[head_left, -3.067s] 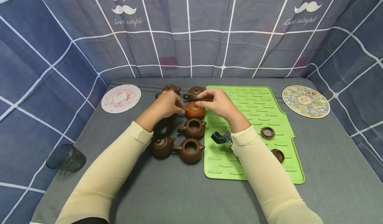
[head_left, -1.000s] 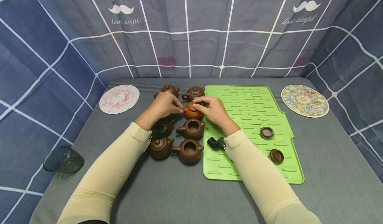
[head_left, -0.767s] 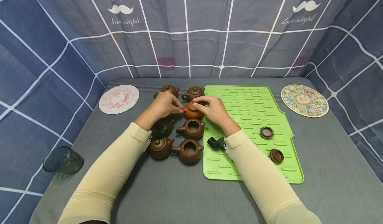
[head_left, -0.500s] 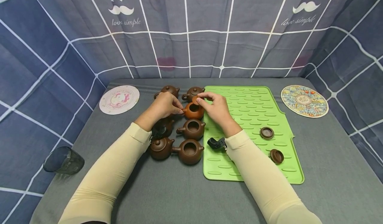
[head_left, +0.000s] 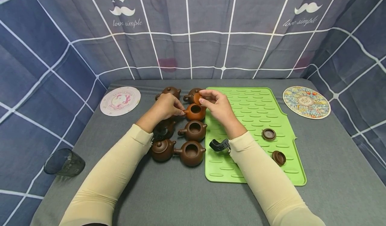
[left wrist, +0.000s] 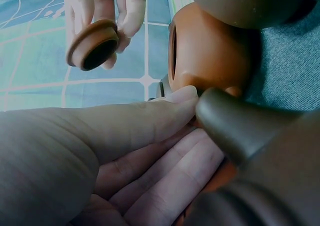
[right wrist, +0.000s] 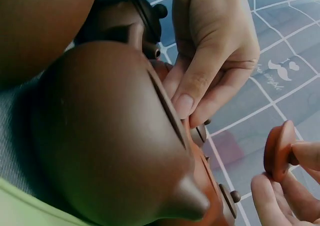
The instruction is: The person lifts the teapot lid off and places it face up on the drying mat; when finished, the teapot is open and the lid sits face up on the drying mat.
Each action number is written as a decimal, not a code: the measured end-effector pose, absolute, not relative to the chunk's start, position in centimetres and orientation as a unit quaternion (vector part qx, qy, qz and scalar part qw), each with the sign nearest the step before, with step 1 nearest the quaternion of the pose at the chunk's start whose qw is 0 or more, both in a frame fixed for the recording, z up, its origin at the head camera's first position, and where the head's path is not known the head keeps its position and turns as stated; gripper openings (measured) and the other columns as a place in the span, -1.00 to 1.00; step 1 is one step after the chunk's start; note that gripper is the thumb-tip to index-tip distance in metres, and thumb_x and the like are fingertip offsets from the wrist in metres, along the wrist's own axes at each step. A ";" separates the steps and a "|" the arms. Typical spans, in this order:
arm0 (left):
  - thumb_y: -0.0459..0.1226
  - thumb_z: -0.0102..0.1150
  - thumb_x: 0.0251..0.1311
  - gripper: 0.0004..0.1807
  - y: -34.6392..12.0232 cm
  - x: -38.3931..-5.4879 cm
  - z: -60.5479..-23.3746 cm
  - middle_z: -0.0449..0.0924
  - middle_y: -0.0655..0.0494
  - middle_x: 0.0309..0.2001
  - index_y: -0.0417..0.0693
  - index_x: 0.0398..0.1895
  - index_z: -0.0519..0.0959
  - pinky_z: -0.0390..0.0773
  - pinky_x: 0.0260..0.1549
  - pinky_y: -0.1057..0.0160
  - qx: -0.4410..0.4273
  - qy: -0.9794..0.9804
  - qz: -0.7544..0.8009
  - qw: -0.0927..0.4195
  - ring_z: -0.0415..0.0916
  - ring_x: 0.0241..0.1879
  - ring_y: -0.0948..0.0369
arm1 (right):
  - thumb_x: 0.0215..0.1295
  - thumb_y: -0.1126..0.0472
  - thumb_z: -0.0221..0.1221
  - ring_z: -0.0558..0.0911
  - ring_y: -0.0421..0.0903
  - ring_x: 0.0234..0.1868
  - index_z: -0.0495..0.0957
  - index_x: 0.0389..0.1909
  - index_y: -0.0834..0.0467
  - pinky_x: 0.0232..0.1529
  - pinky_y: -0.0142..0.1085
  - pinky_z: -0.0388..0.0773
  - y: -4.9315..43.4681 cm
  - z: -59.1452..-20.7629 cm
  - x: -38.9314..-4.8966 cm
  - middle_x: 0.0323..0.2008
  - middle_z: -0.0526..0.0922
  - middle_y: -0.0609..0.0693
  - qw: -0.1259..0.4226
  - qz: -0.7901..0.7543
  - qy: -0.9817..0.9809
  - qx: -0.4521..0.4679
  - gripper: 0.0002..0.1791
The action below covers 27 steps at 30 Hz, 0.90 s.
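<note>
the left hand is closed to a pinch, thumb against fingers, on the stubby side handle at nine o'clock of the orange clay teapot. the right hand is partly curled, thumb and fingertips pinching the knob of the orange clay lid. that lid is tipped on edge in the air, clear of the pot, toward twelve o'clock from the round bare opening. the left cream sleeve slants in from seven o'clock, the right cream sleeve from five.

the orange teapot stands upright beside the green ridged mat, which spreads out at three o'clock. at six o'clock sit two lidless brown teapots, one behind the other; a lidded brown teapot is just beyond, at twelve. two small brown lids lie on the mat toward four o'clock.
</note>
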<state>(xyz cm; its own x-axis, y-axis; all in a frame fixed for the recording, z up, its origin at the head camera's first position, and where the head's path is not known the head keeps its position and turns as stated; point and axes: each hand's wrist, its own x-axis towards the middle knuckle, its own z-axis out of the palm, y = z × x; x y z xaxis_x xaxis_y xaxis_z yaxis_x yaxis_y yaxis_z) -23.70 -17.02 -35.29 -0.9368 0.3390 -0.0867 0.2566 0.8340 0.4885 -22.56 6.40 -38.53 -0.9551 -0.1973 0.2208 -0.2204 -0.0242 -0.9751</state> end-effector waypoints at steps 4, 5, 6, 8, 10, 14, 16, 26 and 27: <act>-0.24 0.59 0.19 -0.85 -17.0 -23.7 -35.3 0.75 0.20 -0.47 -0.06 -0.21 0.87 0.58 -0.29 0.16 0.157 0.954 0.240 0.086 0.61 -0.43 0.20 | 0.49 0.44 0.24 0.72 0.15 0.02 0.53 0.42 0.23 0.09 -0.12 0.65 6.6 -38.5 -22.4 0.18 0.59 0.24 -0.041 0.720 -0.673 0.164 -0.49; -0.24 0.59 0.20 -0.86 -17.0 -23.7 -35.3 0.75 0.21 -0.46 -0.06 -0.21 0.87 0.58 -0.24 0.14 0.157 0.955 0.239 0.085 0.62 -0.40 0.19 | 0.50 0.46 0.22 0.70 0.17 0.04 0.51 0.45 0.22 0.11 -0.11 0.64 6.6 -38.5 -22.4 0.20 0.56 0.26 -0.055 0.728 -0.663 0.166 -0.48; -0.24 0.59 0.20 -0.86 -17.0 -23.7 -35.3 0.75 0.22 -0.46 -0.06 -0.21 0.87 0.58 -0.19 0.12 0.157 0.955 0.236 0.084 0.62 -0.38 0.18 | 0.52 0.47 0.19 0.69 0.17 0.06 0.49 0.47 0.21 0.13 -0.11 0.63 6.6 -38.5 -22.4 0.22 0.51 0.27 -0.070 0.735 -0.653 0.168 -0.46; -0.24 0.59 0.20 -0.86 -17.0 -23.7 -35.3 0.75 0.23 -0.46 -0.06 -0.22 0.87 0.58 -0.10 0.09 0.158 0.956 0.234 0.082 0.63 -0.32 0.16 | 0.53 0.49 0.15 0.65 0.18 0.11 0.45 0.48 0.26 0.17 -0.11 0.60 6.7 -38.5 -22.3 0.24 0.43 0.32 -0.100 0.756 -0.625 0.167 -0.46; -0.24 0.59 0.19 -0.87 -17.0 -23.7 -35.3 0.75 0.24 -0.46 -0.05 -0.23 0.87 0.57 -0.03 0.07 0.160 0.956 0.233 0.079 0.63 -0.28 0.14 | 0.52 0.52 0.14 0.63 0.16 0.13 0.43 0.49 0.29 0.21 -0.13 0.57 6.9 -38.5 -22.2 0.27 0.37 0.32 -0.121 0.772 -0.603 0.160 -0.45; -0.24 0.59 0.19 -0.87 -17.1 -23.8 -35.3 0.75 0.25 -0.46 -0.05 -0.23 0.87 0.56 -0.01 0.06 0.166 0.955 0.234 0.078 0.63 -0.26 0.13 | 0.48 0.59 0.11 0.59 0.24 0.21 0.31 0.54 0.35 0.27 -0.13 0.51 7.5 -38.4 -22.0 0.31 0.32 0.35 -0.145 0.809 -0.550 0.153 -0.37; -0.23 0.59 0.18 -0.87 -17.1 -23.8 -35.3 0.75 0.24 -0.46 -0.05 -0.24 0.87 0.58 -0.06 0.07 0.167 0.955 0.233 0.077 0.63 -0.29 0.15 | 0.45 0.64 0.10 0.57 0.29 0.23 0.26 0.55 0.39 0.28 -0.11 0.50 7.8 -38.3 -22.0 0.31 0.32 0.37 -0.150 0.822 -0.527 0.152 -0.33; -0.24 0.58 0.20 -0.87 -17.0 -23.6 -35.2 0.74 0.20 -0.48 -0.07 -0.23 0.87 0.59 -0.33 0.16 0.156 0.953 0.246 0.085 0.62 -0.45 0.19 | 0.33 0.55 0.32 0.65 0.20 0.11 0.35 0.40 0.36 0.16 -0.15 0.61 9.4 -37.3 -21.3 0.19 0.51 0.36 -0.130 0.767 -0.622 0.090 -0.36; -0.24 0.58 0.20 -0.87 -17.0 -23.6 -35.2 0.74 0.20 -0.48 -0.06 -0.22 0.87 0.59 -0.31 0.16 0.156 0.953 0.245 0.085 0.62 -0.45 0.19 | 0.31 0.53 0.36 0.66 0.17 0.10 0.38 0.36 0.34 0.13 -0.17 0.62 9.7 -37.2 -21.1 0.18 0.54 0.33 -0.125 0.744 -0.650 0.089 -0.37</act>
<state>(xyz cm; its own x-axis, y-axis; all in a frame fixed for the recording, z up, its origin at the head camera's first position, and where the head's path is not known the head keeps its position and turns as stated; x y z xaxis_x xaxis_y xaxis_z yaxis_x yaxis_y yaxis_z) -23.59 -17.02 -35.25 -0.9367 0.3397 -0.0850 0.2566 0.8310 0.4936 -21.15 9.66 -37.17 -0.9527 -0.3026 -0.0295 0.0699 -0.1237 -0.9899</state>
